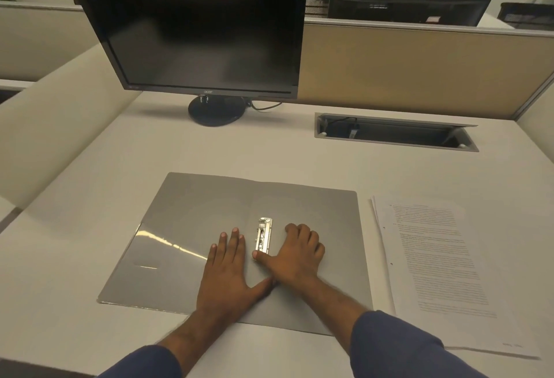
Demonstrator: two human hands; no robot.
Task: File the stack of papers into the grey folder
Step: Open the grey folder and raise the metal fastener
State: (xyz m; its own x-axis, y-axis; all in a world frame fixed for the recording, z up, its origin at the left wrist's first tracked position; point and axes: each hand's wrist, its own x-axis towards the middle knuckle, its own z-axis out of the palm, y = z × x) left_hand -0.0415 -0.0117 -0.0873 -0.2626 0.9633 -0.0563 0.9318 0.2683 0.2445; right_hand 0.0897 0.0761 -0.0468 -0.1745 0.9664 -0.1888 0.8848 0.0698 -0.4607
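Note:
The grey folder (192, 221) lies open and flat on the desk in front of me. Its metal clip mechanism (263, 236) sits just right of the fold. My left hand (230, 269) presses flat on the folder's left half, fingers spread, beside the clip. On the right half rests my right hand (296, 254), fingers curled, its thumb touching the near end of the clip. The stack of printed papers (443, 260) lies on the desk to the right of the folder, punched holes along its left edge.
A dark monitor (204, 23) on a round base (215, 110) stands behind the folder. An open cable tray (395, 131) is set into the desk at the back right. Partition walls (404, 68) border the desk on the left and behind.

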